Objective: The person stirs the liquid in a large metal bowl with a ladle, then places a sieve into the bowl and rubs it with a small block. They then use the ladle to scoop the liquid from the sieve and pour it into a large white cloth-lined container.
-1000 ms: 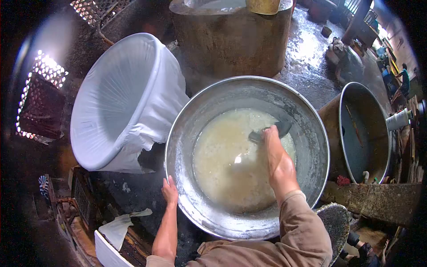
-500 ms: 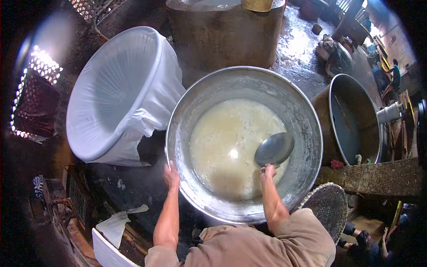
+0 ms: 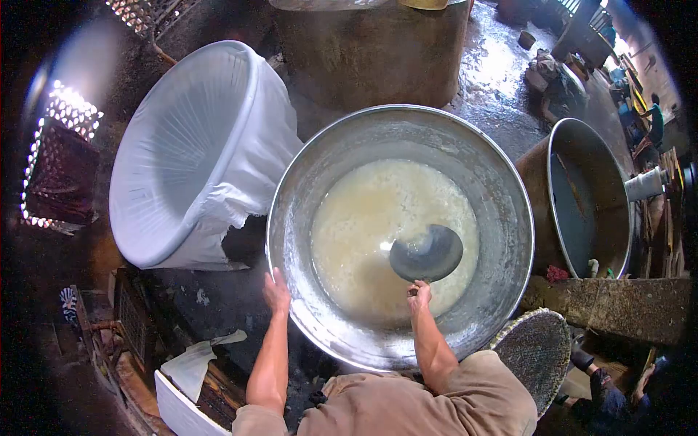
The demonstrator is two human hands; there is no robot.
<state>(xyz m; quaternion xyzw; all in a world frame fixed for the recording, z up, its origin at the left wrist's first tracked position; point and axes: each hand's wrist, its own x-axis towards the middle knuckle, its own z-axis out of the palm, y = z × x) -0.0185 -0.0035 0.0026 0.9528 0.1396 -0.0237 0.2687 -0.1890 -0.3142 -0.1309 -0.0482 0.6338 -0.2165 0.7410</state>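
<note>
A wide metal vat [image 3: 502,211] stands before me, with pale, milky, curdled-looking liquid [image 3: 363,211] in its lower part. My right hand [image 3: 419,292] is wrapped around the short handle of a big round ladle [image 3: 429,254]. The ladle's bowl is tilted, and its far left edge dips into the liquid. On the vat's left side, my left hand [image 3: 276,292] lies against the outer rim with its fingers stretched out.
A large round container lined with white cloth [image 3: 243,156] leans at the left. A brown tank [image 3: 363,54] stands behind the vat. Another metal tub [image 3: 549,203] is at right, and a woven basket [image 3: 534,349] sits near my right elbow. A person [image 3: 611,389] is partly visible at lower right.
My right hand has brought the ladle left and toward me, and its bowl now partly dips into the liquid. My left hand stays at the rim.
</note>
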